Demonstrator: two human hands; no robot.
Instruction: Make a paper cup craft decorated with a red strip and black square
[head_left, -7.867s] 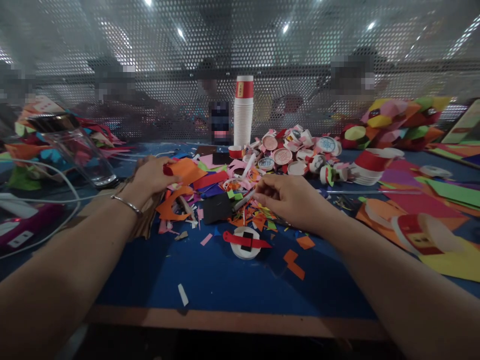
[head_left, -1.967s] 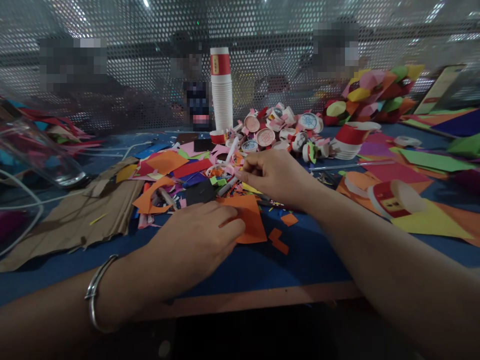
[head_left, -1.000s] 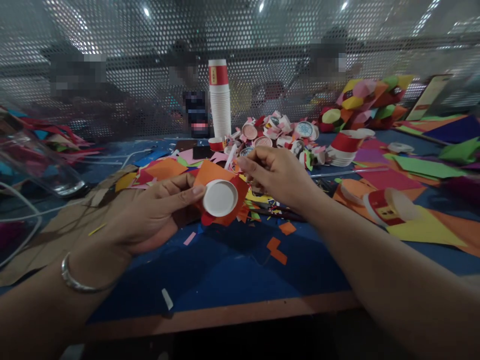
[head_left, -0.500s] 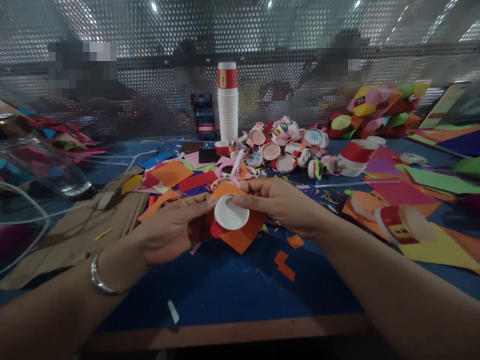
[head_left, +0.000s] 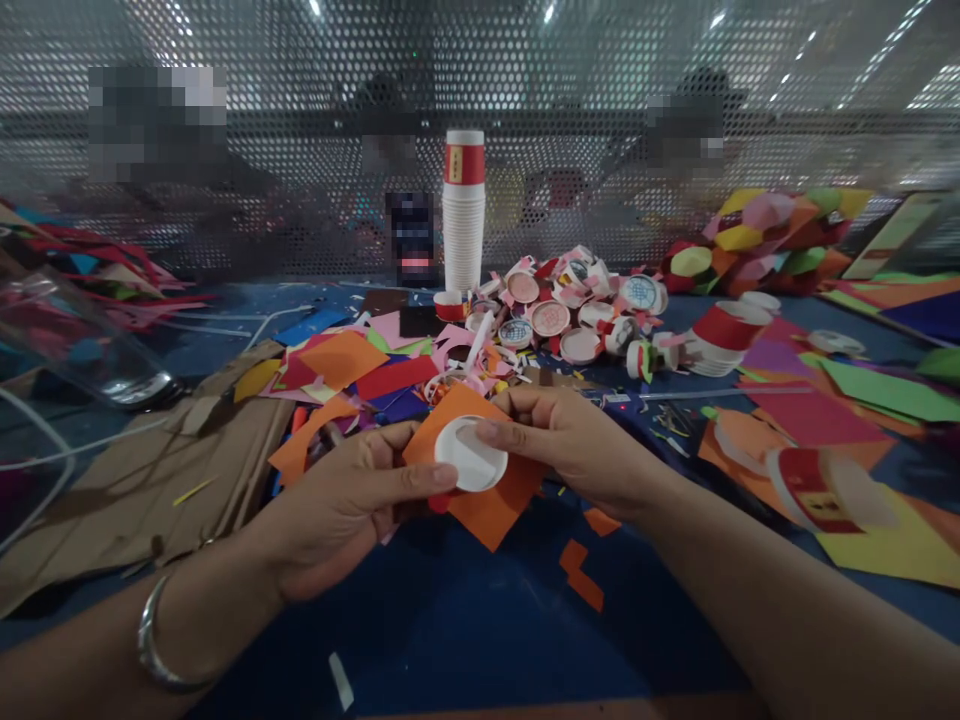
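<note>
Both of my hands hold up a white round cup bottom (head_left: 472, 467) pressed against a piece of orange paper (head_left: 491, 503), just above the blue table (head_left: 465, 620). My left hand (head_left: 352, 500) grips them from the left, its thumb on the white disc. My right hand (head_left: 570, 440) pinches the disc's right edge and the orange paper. A red bit shows under the disc. A silver bangle (head_left: 154, 640) is on my left wrist.
Coloured paper scraps (head_left: 360, 365) litter the table behind my hands. A tall stack of paper cups (head_left: 463, 215) stands at the back, with a heap of cut cup pieces (head_left: 577, 305) beside it. Brown cardboard (head_left: 150, 470) lies left, a red-banded cup (head_left: 817, 485) right. People sit behind a perforated screen.
My left hand took the orange paper and the white disc off the table and raised them. My right hand left the scrap pile and closed on the disc's right edge.
</note>
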